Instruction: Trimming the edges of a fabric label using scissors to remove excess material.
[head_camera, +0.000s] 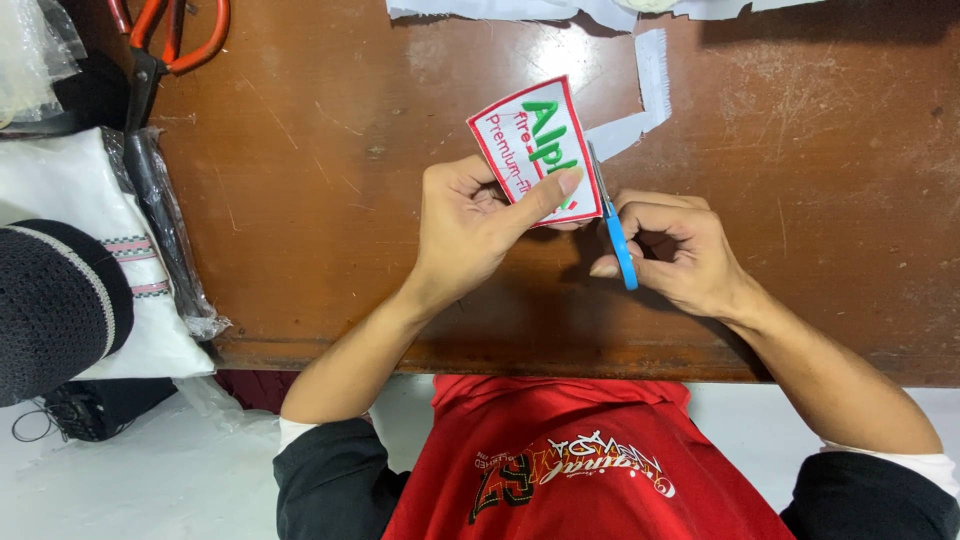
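The table (330, 150) is brown wood, a bit shiny, with lots of little scratches. On it, above the patch, lie thin strips of white cloth (640, 90) with fuzzy edges. The patch (535, 150) is white cloth with raised stitched thread in red and green. The small scissors (612, 225) beside the patch have blue plastic handles and grey metal blades. Far left of the patch are bigger scissors (165, 40) with smooth orange handles, and crinkly see-through plastic wrap (170, 240).

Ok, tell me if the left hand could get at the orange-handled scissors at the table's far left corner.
Probably yes. The left hand is holding the embroidered patch, so it would have to let go first, but the brown table between it and the orange-handled scissors is bare, leaving the way free.
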